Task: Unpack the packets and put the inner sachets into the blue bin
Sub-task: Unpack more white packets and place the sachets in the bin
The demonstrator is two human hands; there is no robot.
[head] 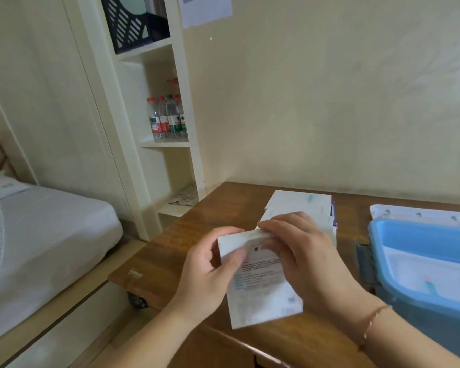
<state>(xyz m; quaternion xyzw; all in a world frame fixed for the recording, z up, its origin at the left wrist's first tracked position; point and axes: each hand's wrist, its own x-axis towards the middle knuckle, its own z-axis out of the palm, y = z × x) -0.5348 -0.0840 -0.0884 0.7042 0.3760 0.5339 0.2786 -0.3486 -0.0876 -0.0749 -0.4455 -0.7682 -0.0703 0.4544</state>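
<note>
Work on the task looks partly done, as far as we can judge. We hold one white packet (263,285) above the near edge of the desk (170,251), both hands on its top end. Our left hand (210,269) has its grip closed on the packet's left upper corner, thumb on the printed face and fingers curled behind. Our right hand (303,256) pinches the top flap, fingers bent over the edge, as if to pull it open. The flap still looks closed, so no sachet has come out of this one yet.

Farther along the desk lies a stack of more white packets (303,205), apparently waiting their turn. The blue bin (383,232) stands at the right, near the packet in hand. Something white with a small coloured mark lies inside it, perhaps sachets already dropped in, though we cannot tell for sure. So we judge opening, emptying and the whole stack remain.
</note>
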